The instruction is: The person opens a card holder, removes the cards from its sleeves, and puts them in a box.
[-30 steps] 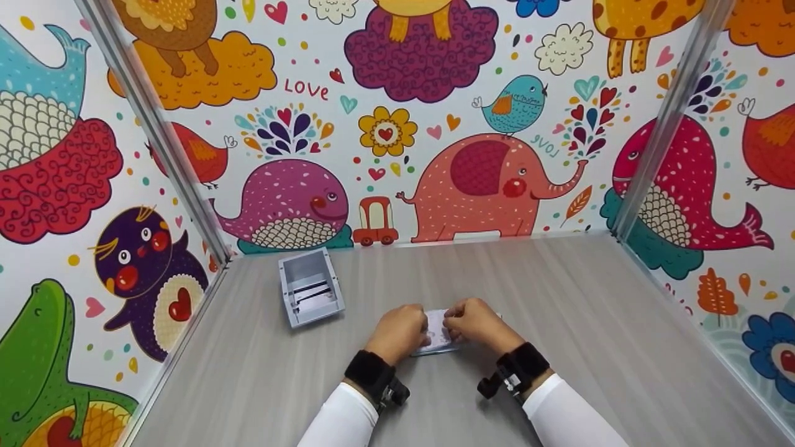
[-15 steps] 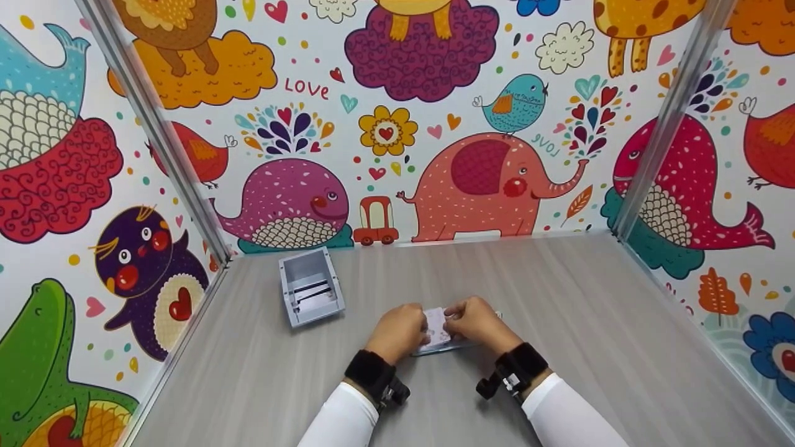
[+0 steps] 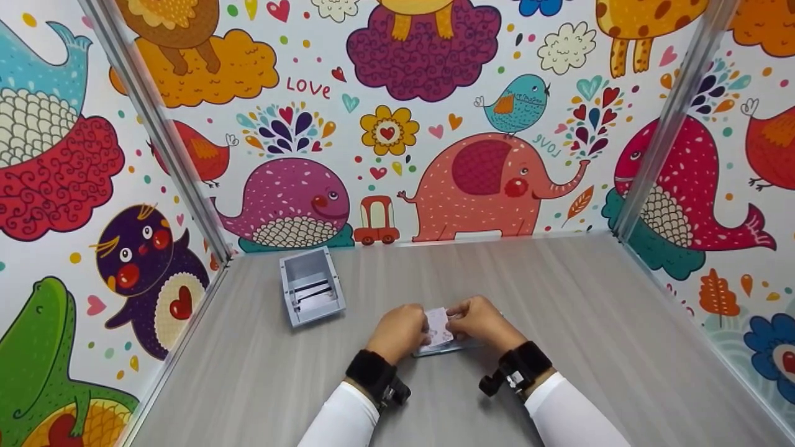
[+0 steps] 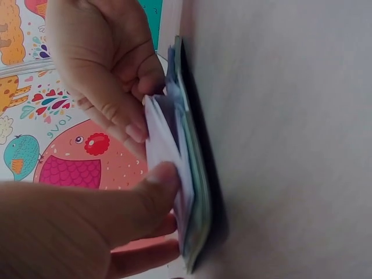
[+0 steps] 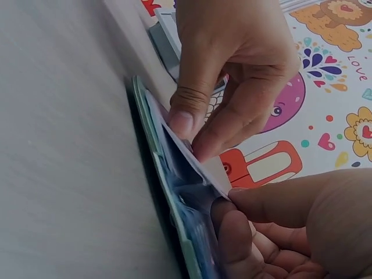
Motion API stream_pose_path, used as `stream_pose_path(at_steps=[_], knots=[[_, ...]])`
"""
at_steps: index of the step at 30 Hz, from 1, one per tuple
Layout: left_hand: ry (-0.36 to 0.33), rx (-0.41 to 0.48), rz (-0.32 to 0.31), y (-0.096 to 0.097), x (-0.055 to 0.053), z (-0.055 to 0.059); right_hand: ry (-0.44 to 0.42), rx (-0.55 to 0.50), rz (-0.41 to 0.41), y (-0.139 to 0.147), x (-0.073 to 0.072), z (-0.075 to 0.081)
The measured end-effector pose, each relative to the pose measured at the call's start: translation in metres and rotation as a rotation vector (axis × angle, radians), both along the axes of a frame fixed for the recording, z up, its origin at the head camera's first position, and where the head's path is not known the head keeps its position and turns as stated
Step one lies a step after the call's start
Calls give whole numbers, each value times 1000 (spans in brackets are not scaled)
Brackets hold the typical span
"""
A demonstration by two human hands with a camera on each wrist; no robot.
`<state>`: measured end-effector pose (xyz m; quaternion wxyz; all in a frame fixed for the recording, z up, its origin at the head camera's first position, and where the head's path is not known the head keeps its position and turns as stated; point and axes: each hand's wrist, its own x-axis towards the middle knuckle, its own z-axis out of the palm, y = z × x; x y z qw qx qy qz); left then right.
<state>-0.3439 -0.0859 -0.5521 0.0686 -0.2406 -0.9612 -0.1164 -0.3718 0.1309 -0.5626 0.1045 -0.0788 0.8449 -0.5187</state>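
In the head view, your hands meet over the counter [image 3: 385, 397], and between them is a pale card [image 3: 437, 327] with a faint pink print. Your left hand [image 3: 400, 331] curls at its left edge; your right hand [image 3: 483, 323] pinches its right edge, thumb and fingertips brought together. Just beneath the card, between your hands, a flat holder [image 3: 444, 351] lies on the counter. Beyond your left hand and farther left stands a gray box [image 3: 340, 304] with pale slips [image 3: 315, 298] inside. You wear a black strap on each wrist.

From the left wrist, your left thumb presses the card's face, its fingers bent behind the edge — across from it, your right hand grips the far end. The card tilts away from the holder, leaving a narrow gap.

From the right wrist, clear film shows on the holder below your fingers, and your right thumb and fingertip nip the card's near corner. You cannot tell whether any of the card sits inside a pocket.
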Motion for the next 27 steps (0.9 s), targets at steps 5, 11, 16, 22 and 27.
stream_pose_path(at_steps=[5, 11, 16, 22, 27], knots=[[-19, -3, 13, 1, 1, 2, -19, -41, -8, 1, 1, 1], [-14, -13, 14, 2, 1, 2, -80, -116, -10, 0, 0, 0], [-26, -18, 25, 3, 0, 1, -117, -150, -11, -4, 0, -2], [-31, -27, 31, 4, 0, 0, -99, -114, -27, -8, 1, -6], [-29, -31, 34, 4, 0, -1, -87, -124, -17, -9, 3, -7]])
